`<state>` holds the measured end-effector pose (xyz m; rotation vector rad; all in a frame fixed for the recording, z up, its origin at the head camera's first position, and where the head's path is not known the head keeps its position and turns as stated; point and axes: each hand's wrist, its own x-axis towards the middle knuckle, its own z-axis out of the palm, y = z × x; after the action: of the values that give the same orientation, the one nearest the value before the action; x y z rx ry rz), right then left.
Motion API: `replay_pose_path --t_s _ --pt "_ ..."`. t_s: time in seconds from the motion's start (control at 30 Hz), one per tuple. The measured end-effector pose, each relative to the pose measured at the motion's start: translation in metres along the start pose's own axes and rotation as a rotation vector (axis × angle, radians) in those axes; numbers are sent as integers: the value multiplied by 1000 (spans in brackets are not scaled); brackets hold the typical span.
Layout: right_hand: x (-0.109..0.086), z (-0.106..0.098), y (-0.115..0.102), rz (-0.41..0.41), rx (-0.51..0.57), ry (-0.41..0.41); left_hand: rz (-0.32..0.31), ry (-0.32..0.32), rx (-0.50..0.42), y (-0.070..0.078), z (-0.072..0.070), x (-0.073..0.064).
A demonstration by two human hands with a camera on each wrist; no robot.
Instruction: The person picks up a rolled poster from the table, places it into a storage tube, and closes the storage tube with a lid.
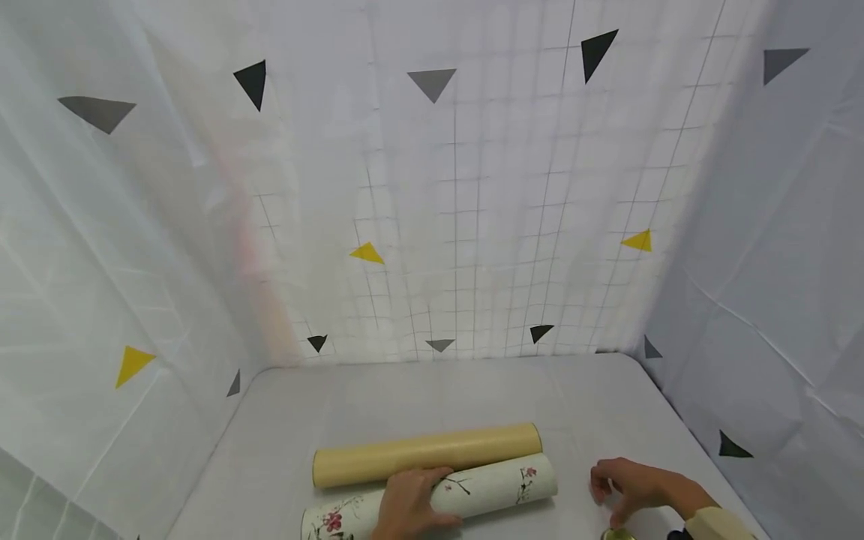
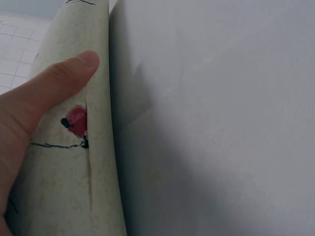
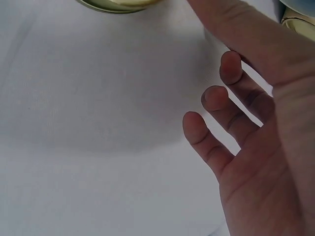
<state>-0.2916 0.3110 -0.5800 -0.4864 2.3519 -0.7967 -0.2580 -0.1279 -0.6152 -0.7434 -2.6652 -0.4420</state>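
Observation:
A long roll with a pale floral print (image 1: 496, 487) lies across the near part of the table. My left hand (image 1: 410, 504) grips it from above near its middle, fingers over the far side and thumb (image 2: 74, 71) along the near side. Close behind it lies a plain yellow roll (image 1: 425, 454). To the right, my right hand (image 1: 637, 489) hovers low over the table with loosely bent fingers (image 3: 216, 98). A shiny yellow-green round thing (image 1: 617, 534) sits right below its thumb, cut off by the frame; its curved rim (image 3: 115, 9) shows in the right wrist view.
A white cloth covers the table (image 1: 432, 390), which has rounded far corners. White sheets with black, grey and yellow triangles hang behind (image 1: 472, 225) and on both sides. A small black object (image 1: 677, 535) shows by the right wrist.

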Motion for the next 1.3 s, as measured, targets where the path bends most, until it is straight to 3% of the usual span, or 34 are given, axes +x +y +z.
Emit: replay_pose_path --t_s 0.23,0.47,0.8,1.0,1.17,1.3 --pt "1 4 1 2 -17 1 21 1 6 -1 -2 1" --pt "-5 7 2 -108 38 -21 44 20 10 -1 2 -1" --pt "2 11 3 -177 64 -74 13 -5 14 -2 2 1" --pt "8 12 4 -213 -14 -30 13 -16 -1 -2 0 1" --pt "11 13 1 -186 -27 2 19 -22 -5 -1 -1 2" --pt "14 15 -1 -246 -63 41 23 -23 -12 -2 -1 1"
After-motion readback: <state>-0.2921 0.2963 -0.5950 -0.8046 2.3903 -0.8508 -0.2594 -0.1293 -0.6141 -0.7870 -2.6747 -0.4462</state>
